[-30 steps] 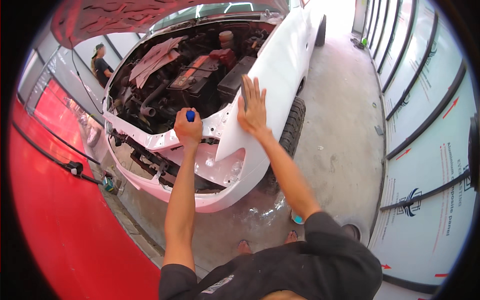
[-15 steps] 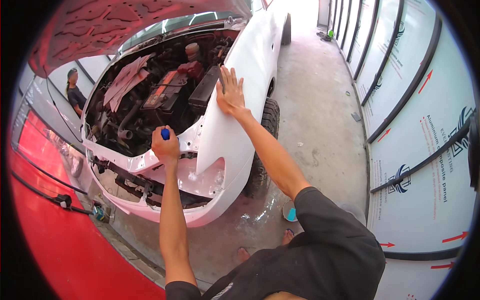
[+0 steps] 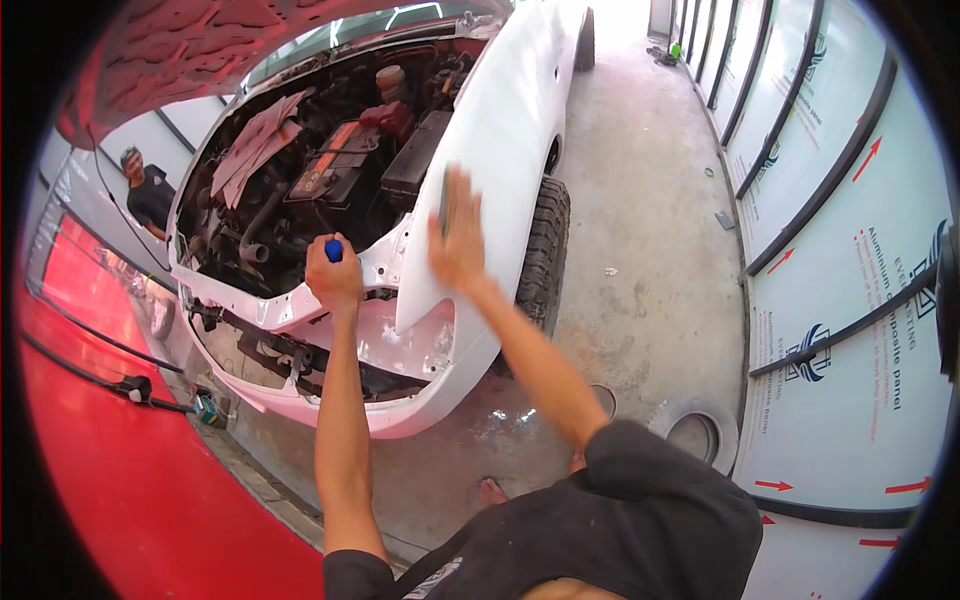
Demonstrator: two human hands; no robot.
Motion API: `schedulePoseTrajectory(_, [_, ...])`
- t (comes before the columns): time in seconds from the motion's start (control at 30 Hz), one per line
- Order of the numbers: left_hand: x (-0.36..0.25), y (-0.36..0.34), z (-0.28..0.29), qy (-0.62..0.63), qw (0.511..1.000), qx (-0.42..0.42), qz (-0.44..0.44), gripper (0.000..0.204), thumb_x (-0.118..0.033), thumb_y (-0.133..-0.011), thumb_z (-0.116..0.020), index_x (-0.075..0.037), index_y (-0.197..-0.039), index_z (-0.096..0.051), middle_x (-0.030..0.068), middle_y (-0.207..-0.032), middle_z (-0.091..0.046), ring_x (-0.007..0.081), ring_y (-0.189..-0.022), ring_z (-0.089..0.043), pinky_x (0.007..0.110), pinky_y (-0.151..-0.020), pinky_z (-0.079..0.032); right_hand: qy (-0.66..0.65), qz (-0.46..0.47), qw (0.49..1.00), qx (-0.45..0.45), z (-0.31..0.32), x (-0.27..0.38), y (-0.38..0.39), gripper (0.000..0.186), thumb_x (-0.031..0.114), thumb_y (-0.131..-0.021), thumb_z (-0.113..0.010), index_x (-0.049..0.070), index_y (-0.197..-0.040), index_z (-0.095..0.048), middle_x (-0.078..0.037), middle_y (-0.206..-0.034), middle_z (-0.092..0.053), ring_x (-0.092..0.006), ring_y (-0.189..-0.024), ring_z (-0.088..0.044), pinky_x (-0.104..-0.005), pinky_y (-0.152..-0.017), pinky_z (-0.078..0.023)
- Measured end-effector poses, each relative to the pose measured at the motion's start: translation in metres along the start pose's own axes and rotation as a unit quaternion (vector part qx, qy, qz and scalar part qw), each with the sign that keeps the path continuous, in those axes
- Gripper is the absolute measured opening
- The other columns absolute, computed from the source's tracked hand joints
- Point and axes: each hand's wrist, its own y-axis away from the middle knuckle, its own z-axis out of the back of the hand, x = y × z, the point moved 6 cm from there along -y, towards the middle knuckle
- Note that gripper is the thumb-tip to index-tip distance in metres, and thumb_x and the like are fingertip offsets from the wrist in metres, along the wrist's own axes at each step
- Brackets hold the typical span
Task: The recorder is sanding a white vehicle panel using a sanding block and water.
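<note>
The person's left hand was clenched around a blue object, only its rounded top showing, above the pale front panel at the edge of the engine bay. The right hand, slightly blurred, lay on the white fender, fingers stretched forward, grasping a narrow dark block on its thumb side; the block stood against the fender's upper surface, near the engine bay. Inside the bay sat a dark battery, with pinkish sheets beside it. A treaded tyre showed below the fender. Across the car, another person stood under the raised hood.
</note>
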Motion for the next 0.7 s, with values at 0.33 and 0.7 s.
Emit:
schedulePoseTrajectory(0.33, [0.001, 0.002, -0.002, 0.001, 1.000, 0.003, -0.010, 0.015, -0.019, -0.090, -0.070, -0.005, -0.093, -0.068, 0.0149, -0.090, -0.068, 0.0390, -0.083, -0.067, 0.046, -0.074, -0.052, -0.030, -0.044, 0.998, -0.020, 0.011, -0.020, -0.013, 0.064, 0.026, -0.107, -0.037, 0.000, -0.162, -0.014, -0.018, -0.169, -0.016, -0.0312, -0.157, -0.012, -0.0493, -0.127, -0.005])
schedulePoseTrajectory(0.7, [0.005, 0.001, -0.004, 0.003, 1.000, -0.007, -0.028, 0.014, -0.017, -0.089, -0.071, -0.004, -0.091, -0.068, 0.0155, -0.088, -0.068, 0.0390, -0.082, -0.067, 0.046, -0.072, -0.052, -0.018, -0.068, 0.997, -0.025, 0.021, -0.047, 0.018, 0.069, 0.024, -0.104, -0.040, 0.001, -0.162, -0.011, -0.018, -0.169, -0.015, -0.0353, -0.157, -0.011, -0.0490, -0.127, -0.006])
